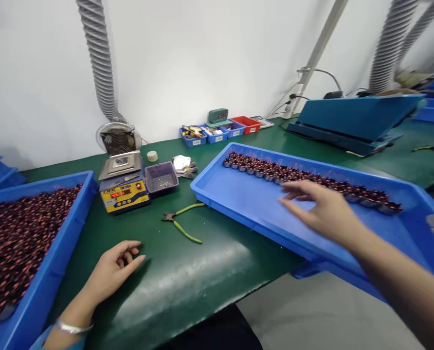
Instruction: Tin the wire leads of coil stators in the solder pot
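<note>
Blue plastic lies under the right hand (317, 206), which hovers open and empty, fingers spread and slightly blurred, over the bare floor of the shallow tray (246, 204) on the right. Its fingertips point left and far, just short of the coils (304, 177), a single row of small dark, reddish wound parts with metal bases lined along the tray's far wall. These coils look light and rigid, but their fine wire ends probably bend easily, so each would best be pinched by the body or base between thumb and forefinger, not by the leads. Standing in a tight row, they would likely topple like dominoes if nudged sideways. The tray itself seems stiff and light; its near right corner overhangs the desk (173, 287), so a push down there could tip it.

Resting on the green desk mat at near left, the left hand (111, 270) is loosely curled, palm down, holding nothing; a bracelet (71, 328) circles the wrist. Left of it a deeper bin (67, 228) holds a loose heap of the same kind of parts. Between the hands, farther off, lie green-handled cutters (182, 221), and beyond them a yellow-fronted solder pot (124, 187), a small grey dish (161, 178) and a fan (118, 138) under a ribbed hose (100, 58).
</note>
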Demonstrator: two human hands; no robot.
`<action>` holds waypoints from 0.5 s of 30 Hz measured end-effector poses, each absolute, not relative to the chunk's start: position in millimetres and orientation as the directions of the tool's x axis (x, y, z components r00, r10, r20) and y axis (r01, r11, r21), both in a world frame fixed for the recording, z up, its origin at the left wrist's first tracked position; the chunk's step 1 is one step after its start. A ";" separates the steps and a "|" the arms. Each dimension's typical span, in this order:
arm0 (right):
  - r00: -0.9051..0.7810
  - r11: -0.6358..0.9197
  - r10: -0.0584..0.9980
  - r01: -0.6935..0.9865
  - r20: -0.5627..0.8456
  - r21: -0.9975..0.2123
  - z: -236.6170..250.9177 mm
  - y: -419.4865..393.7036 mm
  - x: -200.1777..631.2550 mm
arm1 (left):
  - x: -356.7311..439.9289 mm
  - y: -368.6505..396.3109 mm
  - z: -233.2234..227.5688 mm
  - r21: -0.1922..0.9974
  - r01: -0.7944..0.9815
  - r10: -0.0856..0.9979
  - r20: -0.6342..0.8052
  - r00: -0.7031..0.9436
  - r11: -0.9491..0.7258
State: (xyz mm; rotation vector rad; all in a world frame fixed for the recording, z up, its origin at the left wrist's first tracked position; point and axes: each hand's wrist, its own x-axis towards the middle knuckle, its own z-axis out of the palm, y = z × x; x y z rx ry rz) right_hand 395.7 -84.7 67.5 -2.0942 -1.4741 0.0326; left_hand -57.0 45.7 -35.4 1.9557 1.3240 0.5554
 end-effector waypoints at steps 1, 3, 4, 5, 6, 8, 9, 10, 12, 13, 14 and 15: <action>0.232 -0.063 0.924 0.876 0.304 -0.479 60.6 -82.5 362.6 | -52.2 44.5 -32.0 0.747 0.618 0.926 -0.010 0.379 -0.245; -0.227 0.363 0.925 0.765 0.305 -0.532 38.9 -76.9 296.9 | -41.8 33.9 -20.2 0.744 0.611 0.933 0.049 0.356 -0.272; -0.376 0.472 0.882 0.695 0.285 -0.543 25.3 -73.7 267.3 | -37.1 25.4 -12.1 0.726 0.627 0.939 0.077 0.336 -0.284; -0.484 0.542 0.836 0.653 0.260 -0.529 10.5 -69.4 241.1 | -33.2 16.0 -3.3 0.692 0.656 0.941 0.109 0.320 -0.303; -0.556 0.600 0.791 0.621 0.257 -0.503 -4.8 -63.2 218.4 | -30.7 7.0 5.5 0.650 0.679 0.931 0.137 0.337 -0.341; -0.656 0.732 0.673 0.523 0.341 -0.437 -35.0 -43.0 180.3 | -32.5 -8.2 21.2 0.563 0.679 0.866 0.147 0.479 -0.471; -0.679 0.789 0.607 0.456 0.413 -0.412 -48.6 -30.0 163.3 | -37.9 -15.3 28.0 0.535 0.659 0.827 0.147 0.543 -0.528; -0.709 0.840 0.531 0.369 0.465 -0.397 -60.5 -16.8 147.2 | -46.7 -23.3 34.2 0.530 0.641 0.809 0.167 0.564 -0.556; -0.745 0.892 0.424 0.247 0.514 -0.379 -78.2 4.3 120.2 | -74.1 -45.2 46.4 0.557 0.629 0.827 0.224 0.516 -0.543; -0.749 0.899 0.404 0.221 0.525 -0.377 -84.7 10.8 110.8 | -92.2 -58.9 52.5 0.553 0.665 0.861 0.240 0.449 -0.501; -0.742 0.901 0.402 0.215 0.536 -0.377 -90.5 14.8 104.6 | -112.8 -73.3 58.4 0.541 0.723 0.904 0.250 0.348 -0.428; -0.730 0.900 0.406 0.217 0.550 -0.378 -96.2 16.9 101.4 | -135.3 -86.9 64.1 0.516 0.798 0.947 0.246 0.208 -0.310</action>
